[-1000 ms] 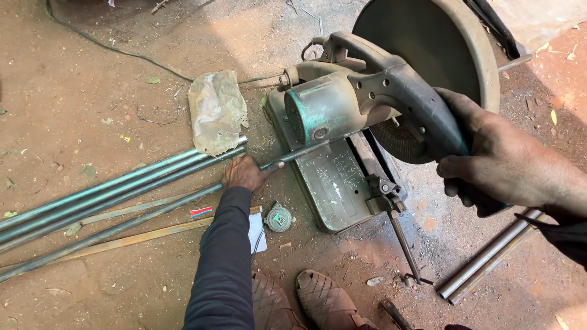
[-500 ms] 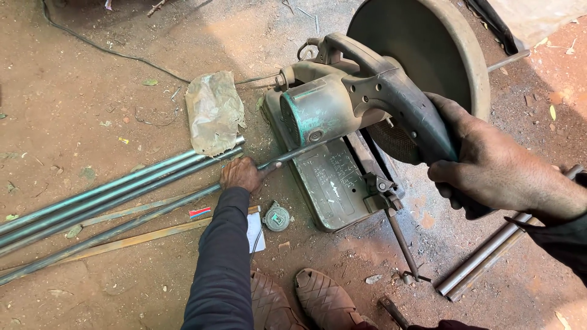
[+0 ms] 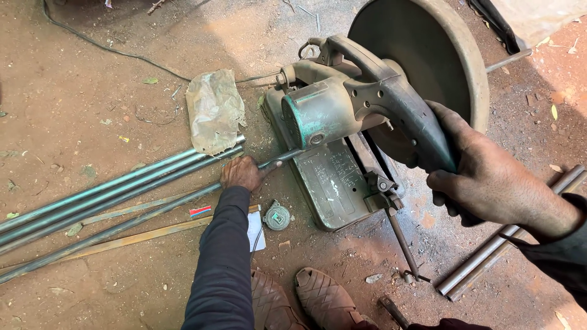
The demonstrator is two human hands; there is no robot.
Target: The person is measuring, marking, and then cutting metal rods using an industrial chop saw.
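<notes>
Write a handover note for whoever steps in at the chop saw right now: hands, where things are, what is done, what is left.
Left hand: gripping a thin steel rod on the ground, its end fed onto the saw base.
Right hand: closed on the chop saw handle; the cutting disc is raised, clear of the rod.
Nearby: more long rods lie to the left, short tubes at right, a tape measure by the base.
Done: rod placed under the disc.
Left: apparently the cut itself; no cut shows in the rod.
</notes>
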